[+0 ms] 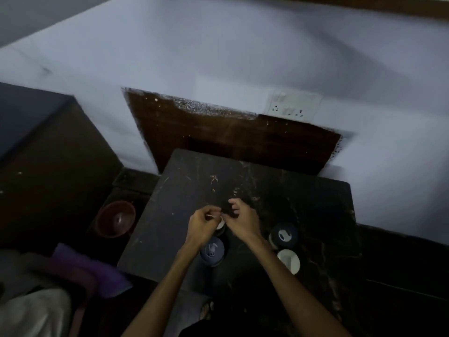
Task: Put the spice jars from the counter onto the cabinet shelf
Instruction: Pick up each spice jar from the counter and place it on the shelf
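- Because the picture is dim and blurred, the small white thing (220, 223) under the two hands is hard to make out; only a pale rounded edge shows, and it cannot be told whether it is a jar or a lid.
- A thin pale sliver is seen between the fingertips of both hands, but what it is cannot be told.
- The labels on the jars cannot be read, and the person's forearms are cut off by the lower edge.
- The left hand (202, 226) is curled, with its fingertips pinched together on the pale sliver, just above the white thing.
- The right hand (240, 221) is likewise curled and pinched at the same spot, touching the left fingertips; its outer fingers are bent upward and free.
- Three spice jars are seen standing on the desk (184, 190): a dark-lidded jar (212, 251) just below the left wrist, a second dark-lidded jar (284, 235) to the right of the right forearm, and a white-lidded jar (289, 260) just in front of that one.
- The desk is dark, scratched and flecked, and is set against a pale wall (218, 45).
- A brown wooden panel (230, 139) is fixed to the wall behind the desk, with a white socket plate (292, 107) above its right end.
- A reddish bowl (115, 218) lies on the floor to the left of the desk, near a purple cloth (82, 266).
- A dark cabinet (48, 154) stands at the left.
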